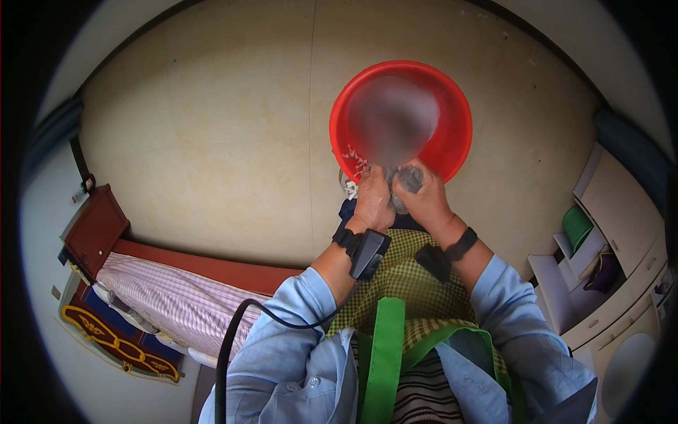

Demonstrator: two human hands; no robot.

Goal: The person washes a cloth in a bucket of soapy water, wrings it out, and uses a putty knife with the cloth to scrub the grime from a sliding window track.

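A round red basin (462, 120) stands on the floor before me. Over its near rim my left hand (373, 199) and my right hand (428, 198) are close together. Both are closed on a bunched, wet-looking grey cloth (410, 179); the right hand's fingers wrap round one lump of it, and the left hand grips the part beside it. Pale liquid or foam (428, 106) shows inside the basin, but a blurred patch hides most of the contents. White strands (351, 154) lie along its left inner wall.
At the left is a bed with a checked sheet (176, 286) and a red-brown headboard (95, 222). A pale cabinet (614, 205) with shelves and a green container (577, 227) stands right. A black cable (229, 332) runs by my left arm; a checked apron (402, 275) covers my lap.
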